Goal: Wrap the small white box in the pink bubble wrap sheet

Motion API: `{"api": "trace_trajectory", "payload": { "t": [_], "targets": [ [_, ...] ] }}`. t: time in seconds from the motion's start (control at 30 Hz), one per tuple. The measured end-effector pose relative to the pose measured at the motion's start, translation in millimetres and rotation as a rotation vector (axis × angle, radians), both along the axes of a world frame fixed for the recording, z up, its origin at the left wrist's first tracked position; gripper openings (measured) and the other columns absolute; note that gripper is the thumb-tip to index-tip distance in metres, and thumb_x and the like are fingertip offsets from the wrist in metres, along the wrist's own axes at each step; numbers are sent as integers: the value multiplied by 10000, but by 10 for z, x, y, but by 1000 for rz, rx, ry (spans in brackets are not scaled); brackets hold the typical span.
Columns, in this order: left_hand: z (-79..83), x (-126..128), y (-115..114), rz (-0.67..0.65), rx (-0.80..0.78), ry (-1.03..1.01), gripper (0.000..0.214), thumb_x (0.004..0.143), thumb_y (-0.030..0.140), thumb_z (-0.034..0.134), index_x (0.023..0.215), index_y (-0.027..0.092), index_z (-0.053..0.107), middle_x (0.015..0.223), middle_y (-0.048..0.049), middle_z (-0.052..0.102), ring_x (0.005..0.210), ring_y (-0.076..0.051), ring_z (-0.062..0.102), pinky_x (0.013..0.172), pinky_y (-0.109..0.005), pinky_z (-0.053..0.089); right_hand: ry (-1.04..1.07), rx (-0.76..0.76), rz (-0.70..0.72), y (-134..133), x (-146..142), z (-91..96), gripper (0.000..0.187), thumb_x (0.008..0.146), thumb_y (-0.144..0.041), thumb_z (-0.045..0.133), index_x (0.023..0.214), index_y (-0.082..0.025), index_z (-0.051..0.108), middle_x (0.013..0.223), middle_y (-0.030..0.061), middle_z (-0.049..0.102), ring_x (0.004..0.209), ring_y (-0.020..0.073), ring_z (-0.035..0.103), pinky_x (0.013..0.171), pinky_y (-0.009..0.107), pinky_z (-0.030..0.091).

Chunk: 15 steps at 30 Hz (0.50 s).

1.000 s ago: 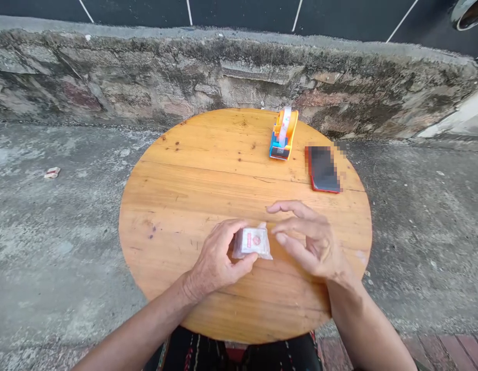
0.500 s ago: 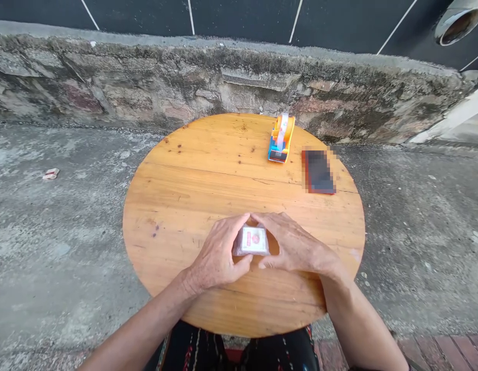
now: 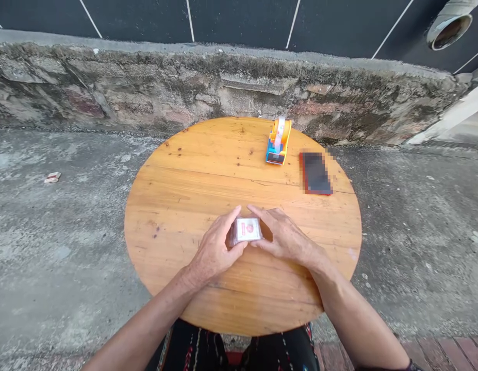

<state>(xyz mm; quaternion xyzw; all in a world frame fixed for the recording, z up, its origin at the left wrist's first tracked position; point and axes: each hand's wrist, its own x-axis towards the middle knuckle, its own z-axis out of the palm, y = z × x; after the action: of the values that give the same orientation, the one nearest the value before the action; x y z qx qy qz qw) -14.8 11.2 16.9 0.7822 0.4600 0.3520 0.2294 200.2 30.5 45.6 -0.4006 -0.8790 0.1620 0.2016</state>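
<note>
A small white packet [image 3: 247, 230] with a red print, wrapped in clear plastic, lies near the middle of a round wooden table [image 3: 184, 175]. My left hand [image 3: 214, 251] curls round its left side, thumb under and fingers over it. My right hand [image 3: 282, 236] closes on its right side, fingertips on its top edge. Both hands rest low on the tabletop.
An orange and blue tape dispenser [image 3: 278, 140] stands at the table's far edge. A dark phone in a red case [image 3: 315, 172] lies to its right. A rough stone wall [image 3: 146, 98] runs behind, with concrete floor around and a scrap of litter [image 3: 52, 177] at left.
My right hand, which hovered open beside the packet, has come in and closed on its right side. The packet and both hands have shifted slightly away from me.
</note>
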Motion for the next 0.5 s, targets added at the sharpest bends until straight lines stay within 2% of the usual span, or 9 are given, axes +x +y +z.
{"api": "trace_trajectory", "payload": {
  "t": [0.1, 0.2, 0.3, 0.5],
  "targets": [
    [37, -1, -4, -30, 8, -30, 766, 766, 231, 635, 1453, 206, 297, 1409, -138, 470, 1289, -291, 467, 1042, -485, 437, 29, -40, 27, -2, 30, 49, 851, 805, -488, 670, 1485, -251, 218, 1348, 153, 537, 1168, 301, 548, 952, 509, 437],
    [80, -2, -11, -32, 4, -65, 765, 745, 233, 644, 1438, 189, 324, 1431, -144, 438, 1295, -295, 456, 1057, -491, 423, 49, -63, -4, -3, 65, 106, 899, 771, -516, 693, 1488, -260, 214, 1364, 151, 526, 1209, 304, 523, 967, 524, 431],
    [101, -4, -15, -4, -3, -88, 724, 745, 209, 632, 1415, 208, 358, 1402, -130, 467, 1273, -282, 474, 1056, -492, 422, 73, -51, -29, 1, 89, 144, 813, 794, -460, 687, 1468, -274, 272, 1332, 127, 555, 1204, 282, 530, 981, 518, 431],
    [97, -2, -1, -59, 54, -107, 572, 754, 166, 612, 1307, 220, 476, 1311, -102, 536, 1231, -255, 496, 1035, -460, 437, 109, 0, 54, 7, 93, 145, 561, 781, -461, 711, 1286, -303, 524, 1356, 85, 511, 1240, 265, 482, 1017, 507, 398]
  ]
}}
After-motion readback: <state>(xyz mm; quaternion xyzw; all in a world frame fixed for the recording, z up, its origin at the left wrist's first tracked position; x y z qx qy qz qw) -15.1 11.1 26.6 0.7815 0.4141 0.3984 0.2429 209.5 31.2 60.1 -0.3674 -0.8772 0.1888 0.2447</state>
